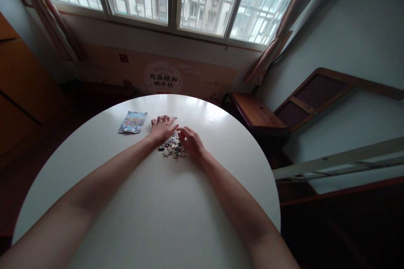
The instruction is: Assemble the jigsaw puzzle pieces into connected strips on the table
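Note:
Jigsaw puzzle pieces lie in a loose heap on the white round table, some face down and pale, others dark or coloured. My left hand rests palm down at the heap's far left side, its fingers spread. A few pieces show just past its fingertips. Over the heap's right edge is my right hand, with its fingers curled in and the index finger close to my left hand. Whatever its fingertips pinch is hidden or too small to make out. Left of my left hand lies a flat, blue printed packet.
A wooden bench or stool stands beyond the table's right side. A long pale rail runs along the right. Behind the table are a printed board and barred windows with curtains. An orange-brown cabinet is at left.

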Demonstrator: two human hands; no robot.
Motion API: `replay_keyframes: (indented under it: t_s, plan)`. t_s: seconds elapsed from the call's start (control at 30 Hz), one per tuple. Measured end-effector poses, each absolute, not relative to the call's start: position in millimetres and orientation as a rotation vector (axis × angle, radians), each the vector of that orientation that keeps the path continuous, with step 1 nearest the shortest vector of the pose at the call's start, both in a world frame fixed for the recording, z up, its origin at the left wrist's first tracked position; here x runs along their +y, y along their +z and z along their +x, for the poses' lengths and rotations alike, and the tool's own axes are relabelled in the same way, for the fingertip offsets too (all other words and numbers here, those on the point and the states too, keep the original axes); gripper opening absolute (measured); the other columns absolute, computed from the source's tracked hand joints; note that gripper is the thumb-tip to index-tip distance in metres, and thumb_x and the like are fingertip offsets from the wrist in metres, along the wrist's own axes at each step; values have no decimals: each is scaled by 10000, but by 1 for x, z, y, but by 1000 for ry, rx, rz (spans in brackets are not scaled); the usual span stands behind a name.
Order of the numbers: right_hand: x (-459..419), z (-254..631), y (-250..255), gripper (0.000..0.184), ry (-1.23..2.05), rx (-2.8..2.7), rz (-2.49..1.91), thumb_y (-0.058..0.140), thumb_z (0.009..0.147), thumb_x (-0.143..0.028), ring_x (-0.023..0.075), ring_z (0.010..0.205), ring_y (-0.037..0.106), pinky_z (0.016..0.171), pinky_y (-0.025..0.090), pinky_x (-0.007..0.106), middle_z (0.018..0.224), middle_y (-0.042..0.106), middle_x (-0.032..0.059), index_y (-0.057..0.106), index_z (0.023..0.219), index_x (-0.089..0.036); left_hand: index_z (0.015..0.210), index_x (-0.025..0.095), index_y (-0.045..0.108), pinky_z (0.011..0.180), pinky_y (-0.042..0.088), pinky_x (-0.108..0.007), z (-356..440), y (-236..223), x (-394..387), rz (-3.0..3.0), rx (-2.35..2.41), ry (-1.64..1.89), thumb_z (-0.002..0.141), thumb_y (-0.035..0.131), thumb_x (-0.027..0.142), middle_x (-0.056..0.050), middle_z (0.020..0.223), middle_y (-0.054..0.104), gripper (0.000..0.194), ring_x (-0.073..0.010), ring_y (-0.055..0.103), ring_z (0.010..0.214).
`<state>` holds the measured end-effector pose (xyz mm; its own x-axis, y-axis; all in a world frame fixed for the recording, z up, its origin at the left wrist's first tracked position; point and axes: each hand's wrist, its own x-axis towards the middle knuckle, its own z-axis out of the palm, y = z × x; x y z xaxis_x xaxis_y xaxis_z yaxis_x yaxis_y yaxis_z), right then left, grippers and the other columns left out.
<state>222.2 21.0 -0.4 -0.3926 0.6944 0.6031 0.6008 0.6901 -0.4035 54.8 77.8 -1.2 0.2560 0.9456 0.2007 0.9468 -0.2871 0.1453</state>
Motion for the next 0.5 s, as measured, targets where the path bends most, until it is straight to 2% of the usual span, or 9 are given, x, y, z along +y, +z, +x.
replay_keyframes:
  t_s: [0.5]
  plan:
    - [21, 222, -1, 244, 142, -2128, -1002, 451, 903, -176, 116, 672, 520, 670, 410, 222, 805, 587, 19, 610, 1086, -204, 1330, 275, 469, 951, 271, -524, 57, 0, 75, -2440, -1898, -429, 905, 287, 563, -126, 1287, 473, 545, -354, 405, 1143]
